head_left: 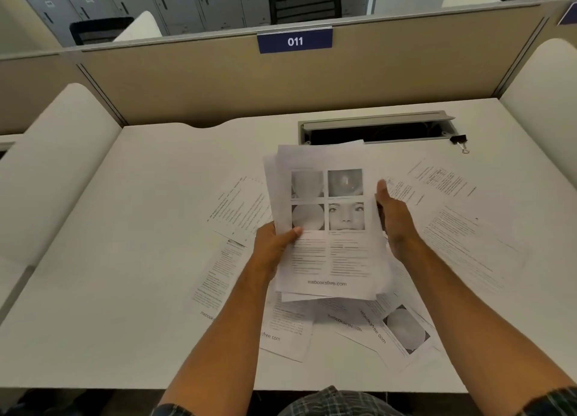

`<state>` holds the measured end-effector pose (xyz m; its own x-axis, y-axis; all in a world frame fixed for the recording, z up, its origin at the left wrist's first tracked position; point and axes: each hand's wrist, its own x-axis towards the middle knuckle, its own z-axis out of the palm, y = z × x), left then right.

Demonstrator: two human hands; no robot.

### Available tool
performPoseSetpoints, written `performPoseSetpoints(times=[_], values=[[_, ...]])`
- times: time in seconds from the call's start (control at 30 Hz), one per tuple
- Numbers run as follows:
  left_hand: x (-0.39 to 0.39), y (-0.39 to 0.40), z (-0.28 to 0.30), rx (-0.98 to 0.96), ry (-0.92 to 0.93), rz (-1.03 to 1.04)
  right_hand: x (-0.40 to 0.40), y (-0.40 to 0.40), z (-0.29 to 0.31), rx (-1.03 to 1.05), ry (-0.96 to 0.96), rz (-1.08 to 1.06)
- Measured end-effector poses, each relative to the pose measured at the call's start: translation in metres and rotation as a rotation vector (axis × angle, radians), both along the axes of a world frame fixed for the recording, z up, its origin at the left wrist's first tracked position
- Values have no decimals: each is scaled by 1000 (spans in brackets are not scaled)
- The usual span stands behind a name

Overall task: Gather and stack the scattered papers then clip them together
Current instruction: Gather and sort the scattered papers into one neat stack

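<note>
Two hands frame the paper stack [327, 228]: left hand [274, 247] pinching it, right hand [395, 219] flat against its edge.

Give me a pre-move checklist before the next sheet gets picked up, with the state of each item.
1. Left hand grips the held stack: ok.
2. Right hand steadies the stack's right edge, fingers straight: ok.
3. Stack edges squared: not ok, sheets fan out.
4. All papers gathered: not ok, loose sheets lie on the desk.
5. Binder clip free, by the cable tray: ok.
6. Sheet count: cannot tell.
</note>
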<state>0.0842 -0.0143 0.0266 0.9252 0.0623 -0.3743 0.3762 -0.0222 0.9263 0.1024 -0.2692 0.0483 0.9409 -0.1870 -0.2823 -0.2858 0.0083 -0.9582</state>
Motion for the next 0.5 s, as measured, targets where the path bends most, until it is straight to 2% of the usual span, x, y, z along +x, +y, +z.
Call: performPoseSetpoints(times=[0.1, 0.2, 0.33, 0.5], values=[[-2, 12, -12, -41, 85, 159, 25, 17, -5, -24, 21, -55], [0, 21, -19, -68, 206, 319, 45, 37, -15, -115, -55, 2], [4, 33, -22, -150, 368, 451, 58, 57, -33, -451, -89, 163], [-1, 34, -21, -318, 391, 487, 64, 78, -44, -931, 0, 453]])
